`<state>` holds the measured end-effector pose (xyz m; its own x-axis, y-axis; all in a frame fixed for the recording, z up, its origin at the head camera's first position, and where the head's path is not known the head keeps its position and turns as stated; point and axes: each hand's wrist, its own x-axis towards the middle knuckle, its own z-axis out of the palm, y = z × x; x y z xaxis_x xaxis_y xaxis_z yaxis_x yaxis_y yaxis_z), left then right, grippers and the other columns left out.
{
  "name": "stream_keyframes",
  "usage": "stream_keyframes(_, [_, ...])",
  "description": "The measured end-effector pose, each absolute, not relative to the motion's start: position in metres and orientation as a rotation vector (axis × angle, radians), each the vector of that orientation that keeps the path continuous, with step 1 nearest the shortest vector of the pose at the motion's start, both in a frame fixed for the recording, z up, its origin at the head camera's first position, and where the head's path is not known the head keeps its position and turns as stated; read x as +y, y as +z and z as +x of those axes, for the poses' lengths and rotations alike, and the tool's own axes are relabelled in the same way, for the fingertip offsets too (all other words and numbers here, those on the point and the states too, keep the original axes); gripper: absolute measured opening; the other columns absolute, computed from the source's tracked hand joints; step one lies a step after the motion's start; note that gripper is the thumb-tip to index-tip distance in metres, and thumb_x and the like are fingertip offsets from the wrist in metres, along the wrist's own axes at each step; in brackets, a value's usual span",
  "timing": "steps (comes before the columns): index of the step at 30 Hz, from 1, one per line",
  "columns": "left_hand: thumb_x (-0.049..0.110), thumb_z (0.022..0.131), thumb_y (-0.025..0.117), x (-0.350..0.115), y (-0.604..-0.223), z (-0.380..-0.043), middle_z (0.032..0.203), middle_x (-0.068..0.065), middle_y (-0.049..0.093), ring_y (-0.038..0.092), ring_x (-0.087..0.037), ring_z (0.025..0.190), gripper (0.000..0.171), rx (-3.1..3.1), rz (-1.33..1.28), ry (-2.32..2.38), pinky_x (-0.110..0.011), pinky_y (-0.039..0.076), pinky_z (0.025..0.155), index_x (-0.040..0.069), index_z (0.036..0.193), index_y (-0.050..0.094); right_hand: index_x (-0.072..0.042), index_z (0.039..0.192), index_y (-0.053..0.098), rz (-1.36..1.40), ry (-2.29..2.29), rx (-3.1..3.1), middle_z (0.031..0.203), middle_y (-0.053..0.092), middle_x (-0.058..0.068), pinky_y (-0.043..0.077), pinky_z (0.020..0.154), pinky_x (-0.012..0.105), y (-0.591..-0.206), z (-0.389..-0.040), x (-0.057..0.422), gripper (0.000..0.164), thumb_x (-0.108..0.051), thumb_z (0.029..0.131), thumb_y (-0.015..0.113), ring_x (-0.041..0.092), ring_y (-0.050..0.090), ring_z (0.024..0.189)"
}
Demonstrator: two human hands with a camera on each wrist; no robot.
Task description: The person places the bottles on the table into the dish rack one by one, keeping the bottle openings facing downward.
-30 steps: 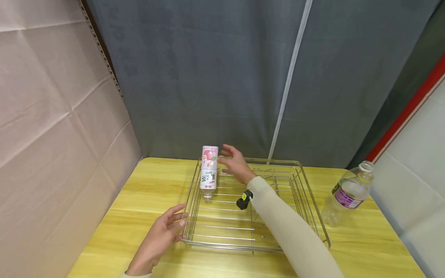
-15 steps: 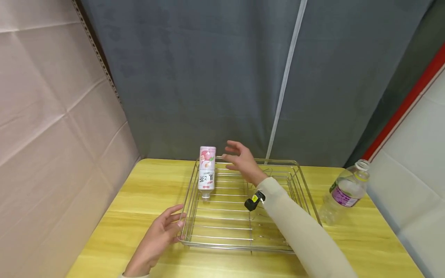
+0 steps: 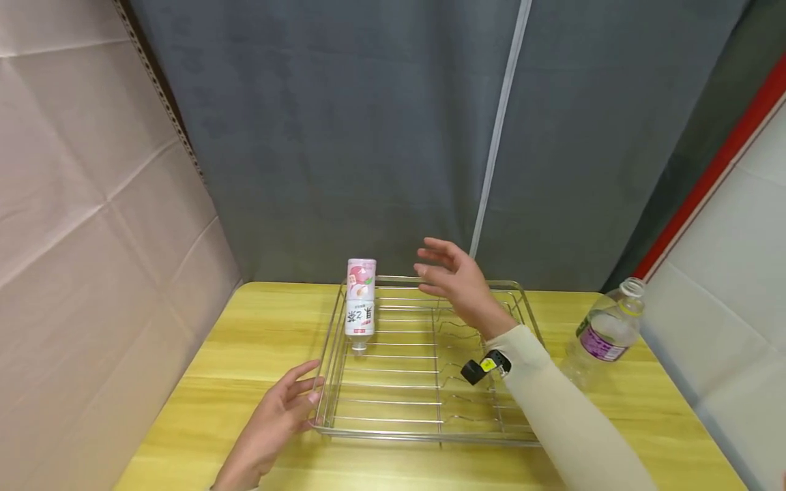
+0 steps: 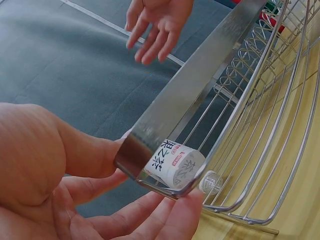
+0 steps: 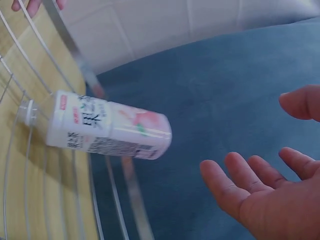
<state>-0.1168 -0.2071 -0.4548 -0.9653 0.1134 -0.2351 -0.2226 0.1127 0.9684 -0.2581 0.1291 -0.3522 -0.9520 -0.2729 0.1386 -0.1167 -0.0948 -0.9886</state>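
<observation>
A metal wire dish rack stands on the wooden table. Inside its back left part a peach-tea bottle with a pink and white label stands upside down, neck between the wires. At the rack's front left corner my left hand holds the rim; the left wrist view has the thumb on the flat metal band and fingertips under the corner. My right hand is raised over the rack's back right part, fingers spread and holding nothing. In the right wrist view a gap separates it from the bottle.
A clear bottle with a purple label, capless, stands upright on the table right of the rack. A grey curtain hangs behind the table, a pale cloth wall lies left and a white wall right.
My right hand has moved right and slightly up, away from the peach-tea bottle, which stays upside down in the rack. The left hand remains at the rack's corner. The head view has shifted slightly.
</observation>
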Motion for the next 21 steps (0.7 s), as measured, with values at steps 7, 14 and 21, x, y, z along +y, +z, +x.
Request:
stream_keyframes(7, [0.013, 0.104, 0.064, -0.210, -0.457, -0.116, 0.160, -0.024, 0.048, 0.053, -0.043, 0.142, 0.059, 2.136, -0.111, 1.944, -0.045, 0.065, 0.089, 0.024, 0.159, 0.044, -0.015, 0.159, 0.041, -0.530, -2.259, 2.049, 0.155, 0.051, 0.009, 0.059, 0.105, 0.039, -0.342, -0.227, 0.153, 0.062, -0.006, 0.103, 0.066, 0.030, 0.056, 0.142])
stream_keyframes(14, [0.014, 0.105, 0.064, -0.210, -0.457, -0.117, 0.161, -0.025, 0.046, 0.051, -0.044, 0.143, 0.060, 2.114, -0.096, 1.945, -0.045, 0.064, 0.090, 0.023, 0.160, 0.042, -0.011, 0.157, 0.044, -0.643, -2.315, 2.090, 0.150, 0.056, 0.007, 0.061, 0.102, 0.036, -0.343, -0.197, 0.179, 0.058, 0.000, 0.104, 0.063, 0.023, 0.062, 0.136])
stream_keyframes(21, [0.015, 0.105, 0.064, -0.210, -0.458, -0.119, 0.161, -0.025, 0.045, 0.050, -0.044, 0.144, 0.060, 2.109, -0.084, 1.946, -0.045, 0.064, 0.091, 0.023, 0.160, 0.042, -0.003, 0.155, 0.044, -0.732, -2.391, 2.144, 0.148, 0.059, 0.011, 0.062, 0.100, 0.033, -0.343, -0.171, 0.207, 0.055, 0.010, 0.103, 0.057, 0.020, 0.064, 0.132])
